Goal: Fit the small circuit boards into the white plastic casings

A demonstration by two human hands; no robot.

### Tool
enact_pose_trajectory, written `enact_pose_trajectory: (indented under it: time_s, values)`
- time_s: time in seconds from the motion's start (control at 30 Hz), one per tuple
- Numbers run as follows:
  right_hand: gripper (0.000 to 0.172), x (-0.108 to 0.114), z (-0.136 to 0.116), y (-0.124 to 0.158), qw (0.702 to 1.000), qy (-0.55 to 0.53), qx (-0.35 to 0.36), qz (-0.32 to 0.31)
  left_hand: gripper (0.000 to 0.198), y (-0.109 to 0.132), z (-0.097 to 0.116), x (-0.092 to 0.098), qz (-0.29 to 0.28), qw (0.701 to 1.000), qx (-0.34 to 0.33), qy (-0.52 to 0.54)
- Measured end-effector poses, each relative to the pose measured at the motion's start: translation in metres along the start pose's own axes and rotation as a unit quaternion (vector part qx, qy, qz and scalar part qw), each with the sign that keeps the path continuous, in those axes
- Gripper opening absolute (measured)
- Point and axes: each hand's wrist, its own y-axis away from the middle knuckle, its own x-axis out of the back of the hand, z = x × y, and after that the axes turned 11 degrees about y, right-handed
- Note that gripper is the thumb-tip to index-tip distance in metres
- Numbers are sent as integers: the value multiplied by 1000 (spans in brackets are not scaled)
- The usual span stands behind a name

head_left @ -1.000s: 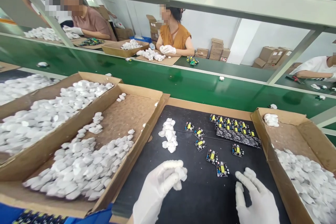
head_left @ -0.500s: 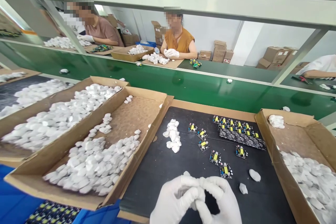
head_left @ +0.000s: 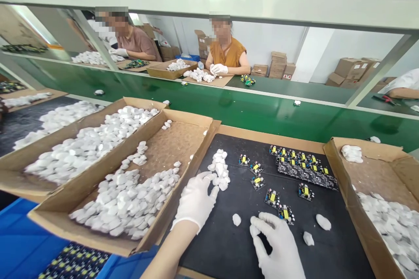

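My gloved left hand (head_left: 196,198) lies on the black mat (head_left: 229,244) with its fingers spread. Its fingertips touch a small pile of white plastic shells (head_left: 220,169). My gloved right hand (head_left: 278,244) hovers low over the mat, fingers loosely curled with nothing between them. It is just in front of a small circuit board (head_left: 285,213) with a yellow part. One loose white shell (head_left: 236,219) lies between my hands, and two more white shells (head_left: 323,221) lie to the right. Several other boards (head_left: 303,166) sit farther back on the mat.
Cardboard trays of white shells stand to the left (head_left: 124,200), far left (head_left: 81,144) and right (head_left: 389,222). A green conveyor belt (head_left: 262,113) runs behind the mat. Across it, two people in gloves work at trays. A blue bin (head_left: 49,257) with boards sits at lower left.
My hands were joined near the mat's front edge; they have separated. The left hand moved up and left to the shell pile. A white shell now lies on the mat between them.
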Motion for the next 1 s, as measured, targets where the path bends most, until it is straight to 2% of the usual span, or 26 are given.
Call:
enact_pose_trajectory:
  time_s: [0.07, 0.27, 0.47, 0.53, 0.6, 0.67, 0.77, 0.87, 1.0]
  values:
    - [38, -6, 2, 2, 999, 25, 4, -20, 11, 3, 0, -3, 7, 1000, 2, 19]
    - [43, -6, 4, 5, 999, 23, 11, -22, 5, 11, -4, -5, 30, 990, 22, 133]
    - [36, -1, 3, 0, 999, 15, 17, 37, 16, 22, 3, 7, 53, 951, 11, 305]
    - [35, 0, 3, 1, 999, 16, 14, 36, 21, 28, 6, 12, 41, 933, 27, 356]
    - [36, -1, 5, 3, 999, 19, 20, 19, 21, 35, 8, 14, 15, 929, 43, 368]
    - [34, -5, 9, 6, 999, 27, 37, 12, 15, 41, 6, 13, -12, 952, 14, 304]
    - [30, -12, 20, 8, 996, 45, 76, 27, 16, 47, 0, 7, -18, 991, -59, 115]
    - [28, -16, 27, 3, 990, 71, 112, 57, 31, 52, -10, 1, -3, 997, -79, -21]
    - [29, -13, 16, -14, 976, 115, 160, 96, 46, 58, -18, 0, 0, 995, -90, -52]
